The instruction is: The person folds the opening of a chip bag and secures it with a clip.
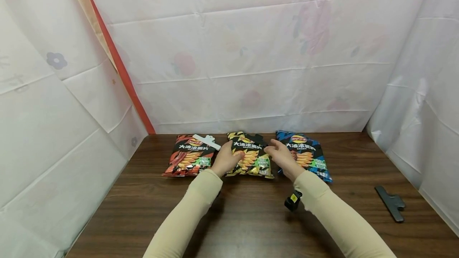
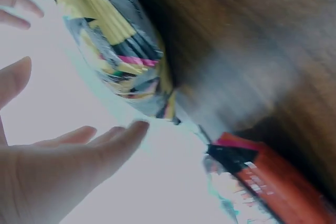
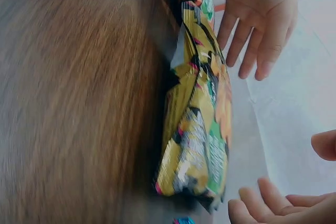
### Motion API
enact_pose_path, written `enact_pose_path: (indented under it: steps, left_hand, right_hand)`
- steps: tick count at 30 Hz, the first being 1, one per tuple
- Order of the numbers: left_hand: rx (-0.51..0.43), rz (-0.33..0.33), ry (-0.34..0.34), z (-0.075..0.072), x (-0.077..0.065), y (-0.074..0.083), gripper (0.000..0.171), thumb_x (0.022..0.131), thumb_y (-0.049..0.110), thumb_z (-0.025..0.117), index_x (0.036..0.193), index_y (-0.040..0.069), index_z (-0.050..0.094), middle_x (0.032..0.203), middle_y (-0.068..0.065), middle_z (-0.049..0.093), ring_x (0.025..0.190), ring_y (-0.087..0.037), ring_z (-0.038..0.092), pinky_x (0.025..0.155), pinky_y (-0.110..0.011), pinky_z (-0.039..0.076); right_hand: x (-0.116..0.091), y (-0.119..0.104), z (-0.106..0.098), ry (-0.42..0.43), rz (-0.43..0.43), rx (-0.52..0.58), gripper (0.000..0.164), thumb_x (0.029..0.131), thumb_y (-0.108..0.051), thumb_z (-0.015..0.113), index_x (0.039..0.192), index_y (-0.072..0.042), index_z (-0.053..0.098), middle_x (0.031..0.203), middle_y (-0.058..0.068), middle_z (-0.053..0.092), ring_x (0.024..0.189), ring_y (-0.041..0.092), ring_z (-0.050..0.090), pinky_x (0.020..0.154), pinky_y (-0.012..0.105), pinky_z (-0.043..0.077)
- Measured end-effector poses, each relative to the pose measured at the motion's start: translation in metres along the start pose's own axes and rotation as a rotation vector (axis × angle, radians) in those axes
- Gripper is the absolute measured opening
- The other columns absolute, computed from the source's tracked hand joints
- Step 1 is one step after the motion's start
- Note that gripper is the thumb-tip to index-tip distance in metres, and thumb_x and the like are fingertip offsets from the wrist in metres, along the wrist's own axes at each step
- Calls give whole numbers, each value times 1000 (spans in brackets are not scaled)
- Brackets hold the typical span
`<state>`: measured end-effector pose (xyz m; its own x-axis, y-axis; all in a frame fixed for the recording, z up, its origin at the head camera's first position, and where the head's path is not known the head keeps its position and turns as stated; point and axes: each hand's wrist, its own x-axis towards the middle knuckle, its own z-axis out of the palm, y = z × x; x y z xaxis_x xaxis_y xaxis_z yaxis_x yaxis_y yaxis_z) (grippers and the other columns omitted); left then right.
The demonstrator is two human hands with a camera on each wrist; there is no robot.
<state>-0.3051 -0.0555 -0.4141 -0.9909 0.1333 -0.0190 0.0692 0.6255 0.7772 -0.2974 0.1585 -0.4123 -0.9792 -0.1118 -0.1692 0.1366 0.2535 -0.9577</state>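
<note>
A yellow chip bag (image 1: 249,163) lies flat at the back of the table, a black bag clip (image 1: 255,139) across its top. At the bag's left edge is my left hand (image 1: 226,159), thumb over the side of the bag in the head view. On the other side is my right hand (image 1: 282,157), fingers near the clip's right end and overlapping the blue chip bag (image 1: 306,156). In the wrist views, both the left hand (image 2: 68,169) and the right hand (image 3: 281,205) have relaxed, spread fingers and hold nothing.
A red chip bag (image 1: 188,158) lies left, with a white bag clip (image 1: 207,141) on its top right corner. A dark grey clip (image 1: 391,203) rests on the wooden table (image 1: 251,218) near the right edge. White sheeting (image 1: 244,102) walls the back and sides.
</note>
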Motion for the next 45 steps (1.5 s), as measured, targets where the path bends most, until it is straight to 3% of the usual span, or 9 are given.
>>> enact_pose_path:
  steps: [2, 4, 9, 14, 18, 20, 30, 36, 45]
  left_hand:
    - [2, 32, 14, 2, -2, 4, 73, 97, 30, 61, 155, 2, 24, 159, -20, 25, 146, -38, 28, 113, -56, 32]
    - [-11, 57, 22, 4, -4, 7, 72, 98, 30, 60, 155, 5, 25, 160, -18, 25, 141, -36, 38, 110, -54, 36]
    - [-77, 95, 15, 12, -9, 20, 68, 100, 33, 57, 156, 12, 25, 160, -14, 27, 125, -33, 56, 96, -49, 50]
    - [-101, 139, 1, 24, -13, 35, 64, 101, 42, 52, 155, 16, 29, 159, -11, 31, 132, -34, 50, 106, -52, 42]
    - [-152, 179, -24, 34, -18, 46, 63, 100, 41, 53, 154, 16, 32, 157, -12, 36, 137, -31, 45, 110, -51, 37]
    - [-156, 190, -32, 39, -20, 51, 62, 100, 41, 53, 154, 16, 33, 155, -11, 38, 142, -30, 39, 111, -51, 37]
    - [-214, 195, -108, 67, -21, 67, 63, 101, 37, 54, 154, 12, 31, 155, -14, 38, 140, -32, 41, 109, -50, 40]
    - [-244, 146, -184, 85, -20, 71, 70, 99, 41, 56, 155, 10, 27, 156, -14, 36, 142, -32, 39, 112, -48, 37]
    - [-250, 16, -213, 105, -13, 69, 75, 97, 43, 58, 155, 8, 26, 158, -13, 34, 145, -31, 34, 114, -50, 34]
  right_hand:
    - [-2, 0, -5, -2, -34, -5, 62, 104, -24, 46, 157, -8, 18, 148, 23, 42, 137, 38, 41, 112, 55, 35]
    - [-5, -1, -10, 4, -64, -26, 59, 104, -22, 45, 156, -8, 21, 146, 23, 45, 135, 38, 44, 111, 54, 36]
    - [-13, -1, -28, 47, -158, -169, 55, 104, -23, 47, 154, -7, 29, 143, 21, 48, 131, 37, 48, 98, 48, 48]
    - [-23, 2, -54, 114, -232, -322, 53, 104, -25, 47, 152, -8, 32, 143, 20, 48, 125, 38, 51, 77, 41, 50]
    - [-29, 7, -74, 168, -255, -399, 54, 104, -26, 46, 153, -8, 31, 144, 23, 46, 124, 41, 50, 86, 48, 50]
    - [-32, 10, -83, 193, -247, -419, 54, 105, -27, 45, 153, -7, 31, 144, 24, 44, 125, 44, 49, 90, 53, 48]
    - [-38, 35, -127, 263, -194, -406, 62, 105, -36, 39, 156, -4, 22, 150, 28, 36, 136, 48, 37, 100, 62, 39]
    - [-39, 50, -141, 270, -128, -370, 64, 106, -37, 37, 155, -1, 20, 150, 31, 35, 137, 50, 33, 104, 63, 35]
    - [-34, 67, -147, 219, 20, -245, 66, 106, -37, 34, 156, 1, 13, 154, 34, 24, 137, 48, 34, 108, 57, 37]
